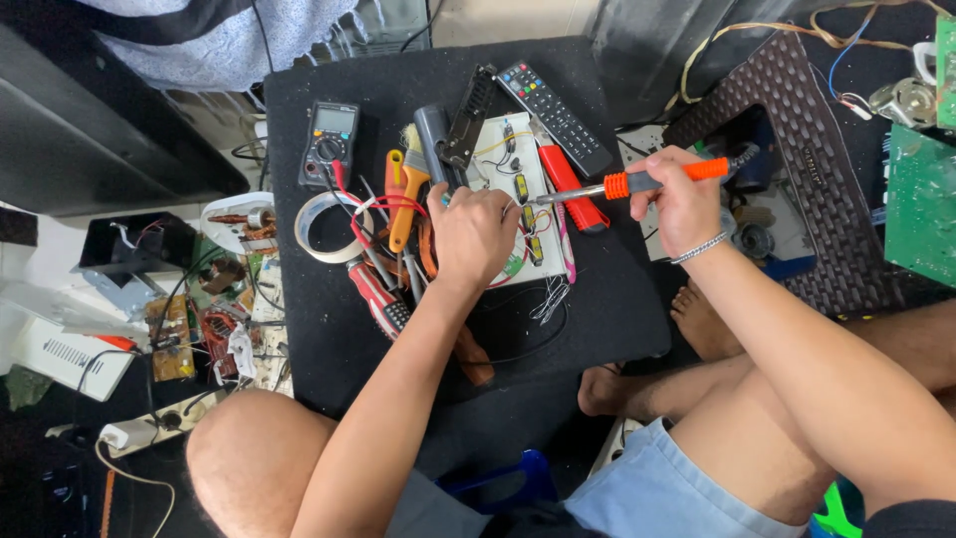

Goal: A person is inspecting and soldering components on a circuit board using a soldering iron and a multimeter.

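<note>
— What can't you make out here?

— The left hand (pixel 476 231) lies knuckles-up over the near part of the white board (pixel 520 189), so its fingers are curled under and I cannot tell whether they pinch anything. The tip of the soldering iron (pixel 637 181) runs in just beside that hand, and the contact point is too small to see. The tangle of wires (pixel 373 214) and tools left of the hand is hard to sort out. The green circuit board (pixel 921 204) is cut off by the right edge.

— And the surroundings?

— A low black bench (pixel 617 309) carries everything. The floor around it is crowded: parts and small boards at left, a brown woven stool (pixel 812 169) at right. The person sits with bare knees either side of the bench.

— The board and iron themselves?

— The white board sits mid-bench, tilted, with small yellow parts and thin wires on it. The right hand (pixel 687 204) has its fingers wrapped tight round the iron's orange grip, holding it level, pointing left. Beside the board lie a black remote (pixel 553 115), a multimeter (pixel 329 141) and a roll of tape (pixel 324 227).
</note>
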